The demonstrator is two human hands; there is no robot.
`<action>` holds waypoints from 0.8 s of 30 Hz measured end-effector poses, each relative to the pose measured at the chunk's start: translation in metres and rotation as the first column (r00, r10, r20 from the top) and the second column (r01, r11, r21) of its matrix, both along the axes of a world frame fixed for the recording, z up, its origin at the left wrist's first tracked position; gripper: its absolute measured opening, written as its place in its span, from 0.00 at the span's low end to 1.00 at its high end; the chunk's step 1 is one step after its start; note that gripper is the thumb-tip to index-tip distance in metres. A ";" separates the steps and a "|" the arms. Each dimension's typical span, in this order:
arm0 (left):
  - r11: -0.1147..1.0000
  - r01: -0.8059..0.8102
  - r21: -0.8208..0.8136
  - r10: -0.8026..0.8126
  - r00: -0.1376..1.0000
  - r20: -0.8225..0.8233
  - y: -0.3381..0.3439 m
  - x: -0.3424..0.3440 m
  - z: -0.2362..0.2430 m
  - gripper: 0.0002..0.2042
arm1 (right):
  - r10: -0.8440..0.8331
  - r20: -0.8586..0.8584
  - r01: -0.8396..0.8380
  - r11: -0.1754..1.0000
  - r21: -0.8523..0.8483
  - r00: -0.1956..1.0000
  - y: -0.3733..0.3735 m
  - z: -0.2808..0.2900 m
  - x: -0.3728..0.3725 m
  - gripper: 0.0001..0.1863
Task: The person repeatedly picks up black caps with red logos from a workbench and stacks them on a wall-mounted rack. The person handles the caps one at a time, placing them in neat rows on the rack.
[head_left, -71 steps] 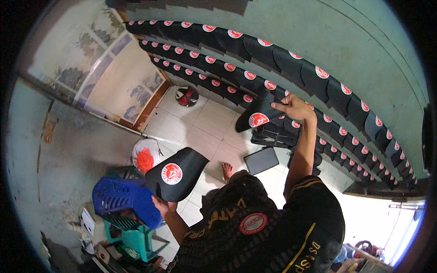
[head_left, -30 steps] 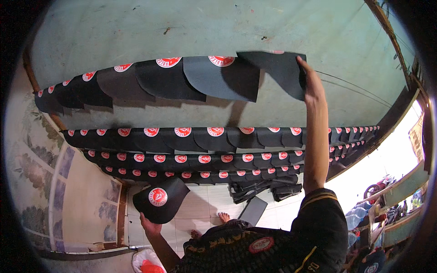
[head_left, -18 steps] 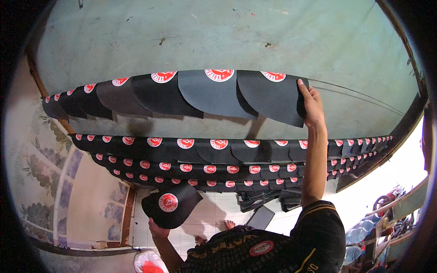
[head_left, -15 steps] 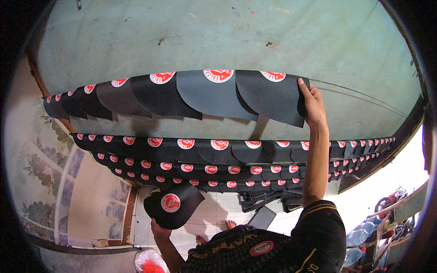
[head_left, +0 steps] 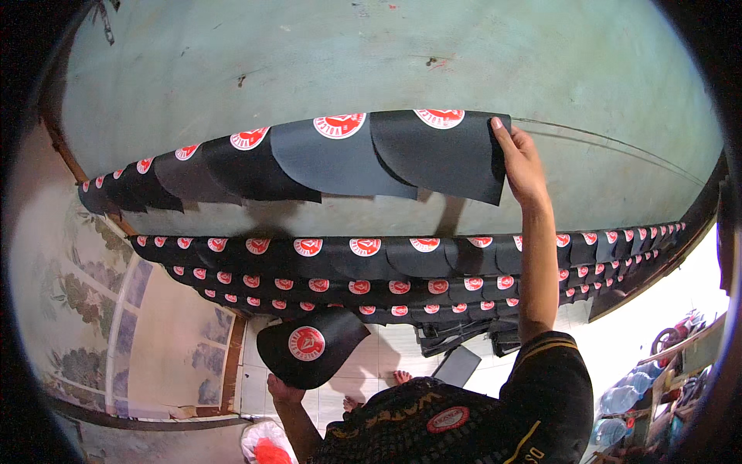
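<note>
My right hand (head_left: 520, 161) is raised high and grips the right edge of a black sheet with a red-and-white round emblem (head_left: 440, 151), the last one in the top row hanging along a line on the greenish wall. Down low, my left hand (head_left: 284, 389) holds another black sheet with the same kind of emblem (head_left: 309, 348) from underneath. Several more black sheets (head_left: 255, 158) overlap leftward along the top row.
Three lower rows of black emblem sheets (head_left: 402, 255) hang across the wall (head_left: 386, 54). A dark stack of sheets (head_left: 464, 336) lies on the tiled floor, with my bare foot (head_left: 402, 377) near it. A patterned panel (head_left: 93, 309) stands left; water jugs (head_left: 626, 394) sit right.
My right hand lifted a sheet from the floor stack up to the top line and has slid it slightly down. My left hand kept holding its sheet, leaving the blue crate behind.
</note>
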State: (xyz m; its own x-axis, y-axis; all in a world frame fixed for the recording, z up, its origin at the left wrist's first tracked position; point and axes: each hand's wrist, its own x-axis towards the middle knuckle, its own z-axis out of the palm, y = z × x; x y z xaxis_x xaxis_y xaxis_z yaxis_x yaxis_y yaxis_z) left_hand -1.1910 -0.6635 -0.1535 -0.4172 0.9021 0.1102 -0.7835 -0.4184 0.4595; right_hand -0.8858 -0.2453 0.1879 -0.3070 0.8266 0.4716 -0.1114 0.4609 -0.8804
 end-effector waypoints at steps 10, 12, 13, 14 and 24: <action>0.978 0.110 0.178 -0.056 0.957 -0.284 0.065 0.067 0.109 0.42 | -0.081 0.375 0.011 0.983 0.185 0.923 -0.150 -0.086 0.035 0.16; 0.921 0.226 0.319 -0.118 0.938 -0.325 0.094 0.076 0.131 0.40 | 0.360 0.108 -0.352 0.932 -0.084 0.927 -0.156 -0.103 0.039 0.21; 0.882 0.282 0.378 -0.145 0.925 -0.351 0.108 0.080 0.143 0.39 | 0.285 0.200 -0.276 0.959 -0.070 0.938 -0.158 -0.111 0.052 0.22; 0.840 0.317 0.440 -0.138 0.909 -0.392 0.129 0.093 0.167 0.42 | 0.353 0.129 -0.338 0.933 -0.121 0.927 -0.153 -0.119 0.062 0.20; 0.957 -0.097 -0.274 -0.071 0.835 -0.545 0.211 0.162 0.313 0.23 | -0.276 -0.207 0.296 0.952 0.073 0.939 -0.155 -0.017 0.124 0.15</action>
